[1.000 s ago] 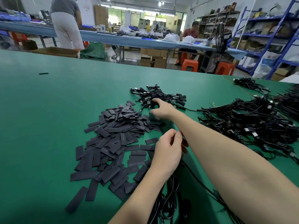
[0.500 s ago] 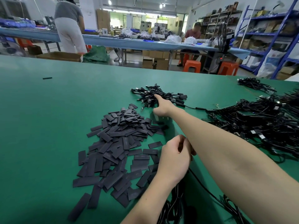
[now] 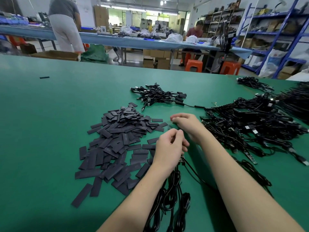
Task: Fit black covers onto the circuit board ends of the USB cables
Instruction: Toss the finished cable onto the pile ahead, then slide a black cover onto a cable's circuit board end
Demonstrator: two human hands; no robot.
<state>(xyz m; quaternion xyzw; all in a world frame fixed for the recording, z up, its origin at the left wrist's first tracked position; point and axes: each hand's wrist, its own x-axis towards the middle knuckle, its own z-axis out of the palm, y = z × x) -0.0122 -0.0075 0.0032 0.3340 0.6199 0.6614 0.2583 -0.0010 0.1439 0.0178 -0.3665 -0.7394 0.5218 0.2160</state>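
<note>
Lying spread over the left middle of the frame, on the table (image 3: 41, 131): the heap of covers (image 3: 115, 144). Sitting behind it, toward centre: a small bundle of cables (image 3: 157, 96). Sprawling across the right side: the big pile of cables (image 3: 254, 128). Meeting at centre, just right of the heap: left hand (image 3: 168, 148) in front, right hand (image 3: 185, 123) behind. Trailing down to the bottom edge beneath them: loose cables (image 3: 170, 198).
</note>
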